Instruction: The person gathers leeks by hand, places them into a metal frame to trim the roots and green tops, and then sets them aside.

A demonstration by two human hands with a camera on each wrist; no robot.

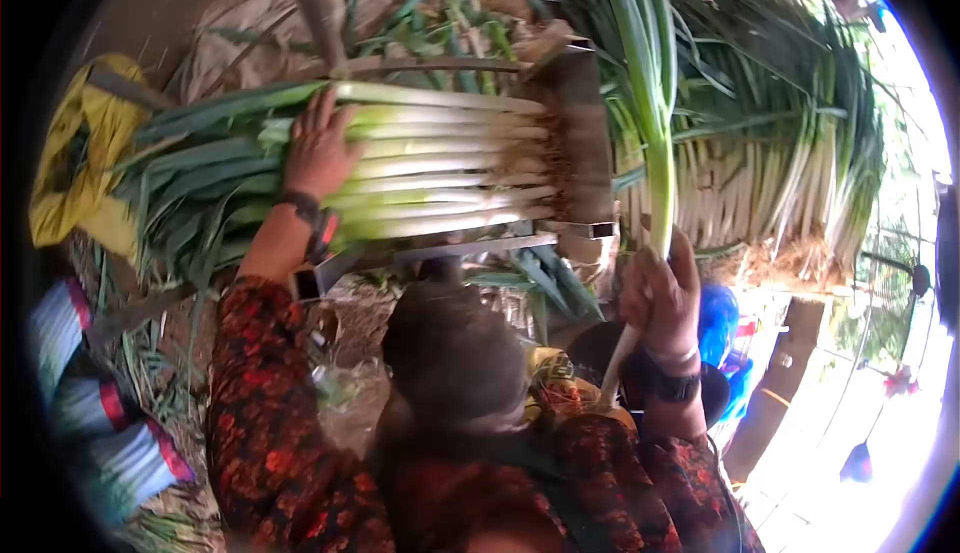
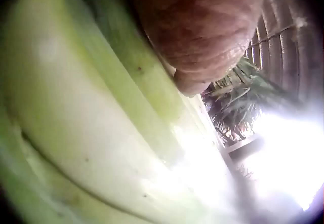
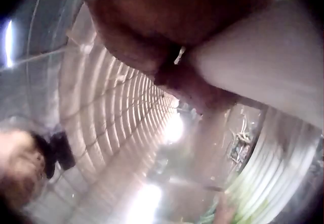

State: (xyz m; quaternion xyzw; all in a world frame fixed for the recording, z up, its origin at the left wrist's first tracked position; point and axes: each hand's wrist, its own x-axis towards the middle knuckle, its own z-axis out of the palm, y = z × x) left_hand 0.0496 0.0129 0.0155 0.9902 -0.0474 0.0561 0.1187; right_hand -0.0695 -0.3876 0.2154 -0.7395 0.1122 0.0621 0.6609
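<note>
Long leeks (image 1: 440,163) lie side by side in a metal frame, white stems toward its end plate (image 1: 585,133) and green leaves to the left. My left hand (image 1: 320,148) rests on them where white turns green, fingers spread; the left wrist view shows it against pale green stems (image 2: 101,107). Upright in my right hand (image 1: 660,293) is a single leek (image 1: 660,173), its leaves pointing up and its white end below the fist. In the right wrist view the fingers (image 3: 147,47) curl round the thick white stem (image 3: 263,57).
A large pile of leeks (image 1: 740,173) stands behind the end plate on the right. Yellow cloth (image 1: 95,173) hangs at the far left, with striped sacks (image 1: 120,453) below it. Another person's head (image 1: 455,353) is near the frame's front edge. Something blue (image 1: 718,328) is beside my right hand.
</note>
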